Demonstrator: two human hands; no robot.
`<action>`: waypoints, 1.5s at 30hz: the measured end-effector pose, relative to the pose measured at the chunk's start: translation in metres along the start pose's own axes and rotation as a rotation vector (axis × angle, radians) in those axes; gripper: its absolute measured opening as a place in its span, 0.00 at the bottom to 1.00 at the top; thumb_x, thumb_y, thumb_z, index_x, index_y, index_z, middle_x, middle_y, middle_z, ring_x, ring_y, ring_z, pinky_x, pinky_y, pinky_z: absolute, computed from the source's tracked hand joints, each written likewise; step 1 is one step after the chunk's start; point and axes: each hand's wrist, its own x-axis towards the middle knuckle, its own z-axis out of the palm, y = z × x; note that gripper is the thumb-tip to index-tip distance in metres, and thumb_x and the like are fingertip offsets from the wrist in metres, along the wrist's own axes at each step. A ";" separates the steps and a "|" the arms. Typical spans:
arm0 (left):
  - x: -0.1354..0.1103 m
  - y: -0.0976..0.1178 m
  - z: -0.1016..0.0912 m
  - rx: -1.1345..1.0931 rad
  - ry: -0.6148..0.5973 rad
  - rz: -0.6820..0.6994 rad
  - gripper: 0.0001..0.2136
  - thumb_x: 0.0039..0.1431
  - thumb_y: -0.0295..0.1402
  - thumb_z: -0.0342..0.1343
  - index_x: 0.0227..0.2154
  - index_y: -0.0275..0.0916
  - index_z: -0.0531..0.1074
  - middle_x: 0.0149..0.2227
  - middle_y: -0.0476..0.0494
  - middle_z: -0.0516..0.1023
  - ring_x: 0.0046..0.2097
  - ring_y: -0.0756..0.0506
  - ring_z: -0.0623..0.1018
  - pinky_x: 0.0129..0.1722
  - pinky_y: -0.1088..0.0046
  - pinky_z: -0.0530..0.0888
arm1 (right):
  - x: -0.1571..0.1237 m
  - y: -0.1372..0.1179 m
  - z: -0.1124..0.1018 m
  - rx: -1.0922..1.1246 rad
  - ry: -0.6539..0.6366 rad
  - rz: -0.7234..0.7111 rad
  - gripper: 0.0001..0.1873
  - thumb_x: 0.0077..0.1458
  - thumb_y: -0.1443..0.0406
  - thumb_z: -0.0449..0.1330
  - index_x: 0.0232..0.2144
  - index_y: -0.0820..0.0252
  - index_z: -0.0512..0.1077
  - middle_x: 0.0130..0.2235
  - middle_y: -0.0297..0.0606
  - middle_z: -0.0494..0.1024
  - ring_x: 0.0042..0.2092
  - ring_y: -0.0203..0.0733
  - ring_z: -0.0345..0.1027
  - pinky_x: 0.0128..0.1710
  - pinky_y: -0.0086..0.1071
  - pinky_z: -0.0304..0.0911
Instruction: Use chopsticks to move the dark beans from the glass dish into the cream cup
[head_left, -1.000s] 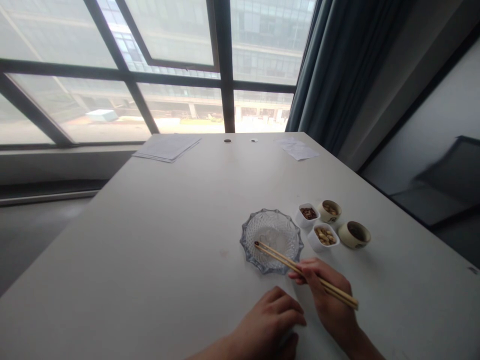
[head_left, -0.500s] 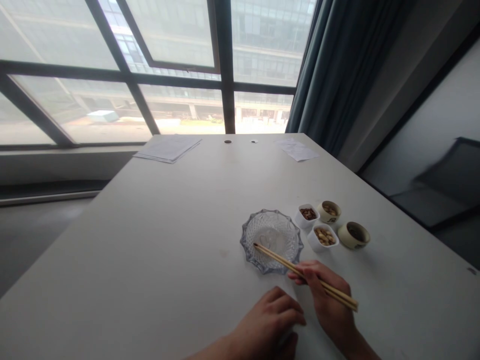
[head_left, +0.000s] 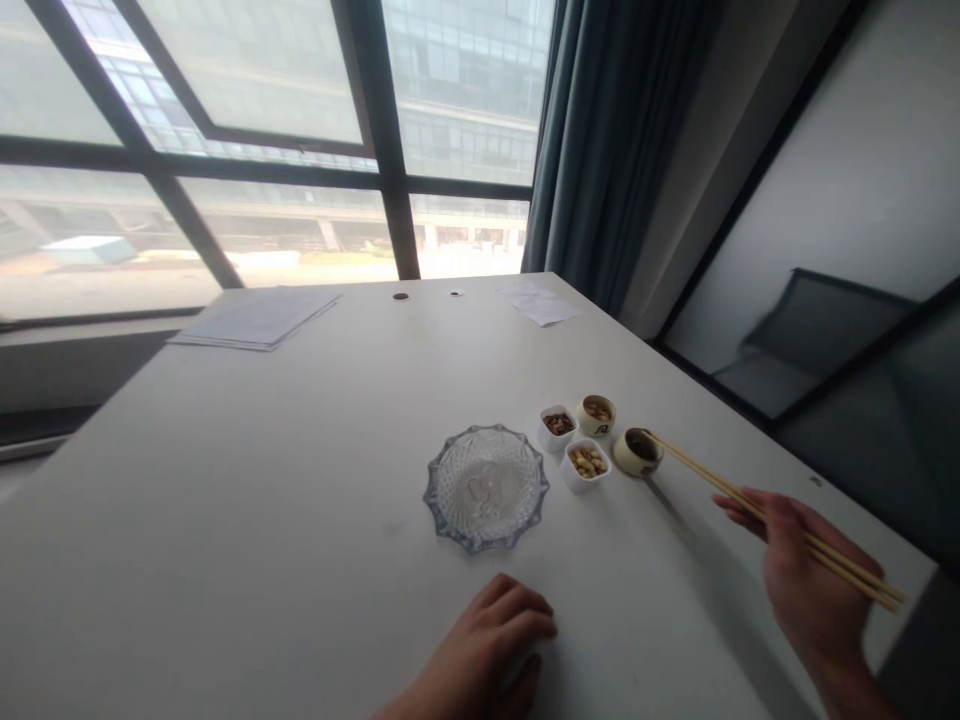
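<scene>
My right hand point(head_left: 814, 570) is closed around a pair of wooden chopsticks point(head_left: 720, 485). Their tips reach left to the rim of the right-hand cream cup point(head_left: 631, 462), which has dark contents; a small dark bit shows at the tips, too small to name. My left hand point(head_left: 491, 630) rests on the table below the glass bowl point(head_left: 437, 505), fingers loosely bent and thumb apart, holding nothing. The bowl is clear with a scalloped rim. Between bowl and cup stand a white tub point(head_left: 574, 482) of pale nuts, another white tub point(head_left: 551, 440) of reddish-brown pieces, and a second cream cup point(head_left: 589, 427) with brownish pieces.
Everything stands on a white table point(head_left: 300, 500). Paper stacks point(head_left: 259, 315) lie at its far left, and loose sheets point(head_left: 538, 302) at the far right. Two small round table fittings sit near the far edge. Beyond are windows and a dark curtain point(head_left: 600, 150).
My right hand has carried the chopsticks from over the glass bowl rightward to the cream cup. The view has turned right. My left hand stays resting below the bowl.
</scene>
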 end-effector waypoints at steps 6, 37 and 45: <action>-0.001 -0.003 0.002 -0.008 -0.002 0.006 0.26 0.52 0.15 0.55 0.51 0.46 0.72 0.52 0.45 0.81 0.53 0.40 0.77 0.55 0.63 0.78 | 0.013 0.011 0.001 -0.008 -0.020 -0.014 0.27 0.66 0.44 0.65 0.38 0.65 0.83 0.34 0.46 0.88 0.31 0.46 0.85 0.35 0.35 0.83; 0.002 0.015 0.005 0.290 0.057 0.144 0.11 0.57 0.21 0.61 0.39 0.43 0.72 0.41 0.43 0.81 0.44 0.42 0.79 0.50 0.65 0.77 | -0.051 -0.021 0.151 -0.345 -1.019 -1.150 0.47 0.52 0.51 0.79 0.66 0.71 0.72 0.65 0.65 0.77 0.65 0.68 0.74 0.65 0.55 0.71; 0.001 0.078 0.019 0.369 0.076 0.285 0.03 0.64 0.30 0.55 0.38 0.46 0.71 0.33 0.42 0.80 0.39 0.38 0.81 0.39 0.58 0.76 | -0.068 -0.029 0.022 -0.205 -0.815 -0.968 0.41 0.64 0.72 0.63 0.76 0.55 0.59 0.76 0.51 0.65 0.77 0.58 0.56 0.73 0.57 0.62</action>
